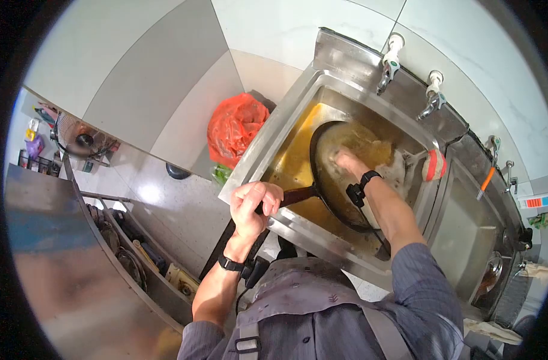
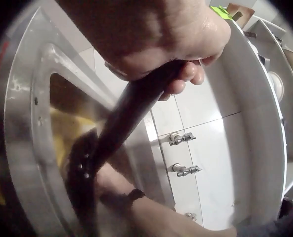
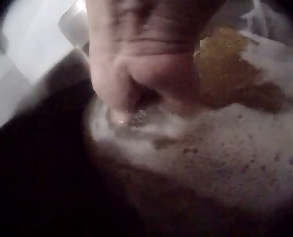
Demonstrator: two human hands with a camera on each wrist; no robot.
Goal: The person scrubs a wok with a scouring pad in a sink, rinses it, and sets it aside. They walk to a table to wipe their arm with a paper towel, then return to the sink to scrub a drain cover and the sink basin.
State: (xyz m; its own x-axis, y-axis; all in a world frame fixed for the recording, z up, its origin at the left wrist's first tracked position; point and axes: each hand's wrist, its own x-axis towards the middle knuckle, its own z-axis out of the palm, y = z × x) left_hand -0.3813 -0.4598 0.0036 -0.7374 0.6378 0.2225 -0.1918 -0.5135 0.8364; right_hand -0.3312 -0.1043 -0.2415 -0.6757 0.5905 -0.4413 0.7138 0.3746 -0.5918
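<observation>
A dark wok [image 1: 315, 157] with a long handle [image 1: 296, 195] lies tilted in a steel sink [image 1: 283, 117] of murky yellow-brown water. My left hand [image 1: 253, 205] grips the handle over the sink's near left edge; the left wrist view shows the fingers [image 2: 188, 72] curled round it. Inside the wok, my right hand [image 1: 349, 162] reaches down into cloudy, foamy water [image 3: 235, 148]. In the right wrist view its fingertips are lost in the foam, and I cannot tell whether it holds anything.
Two taps [image 1: 391, 62] [image 1: 433, 99] stick out from the wall behind the sink. A red-and-white sponge [image 1: 434, 165] sits on the divider beside a second basin [image 1: 463, 207]. Left of the sink is a red plastic bag [image 1: 235, 129]. A steel counter [image 1: 76, 258] stands at far left.
</observation>
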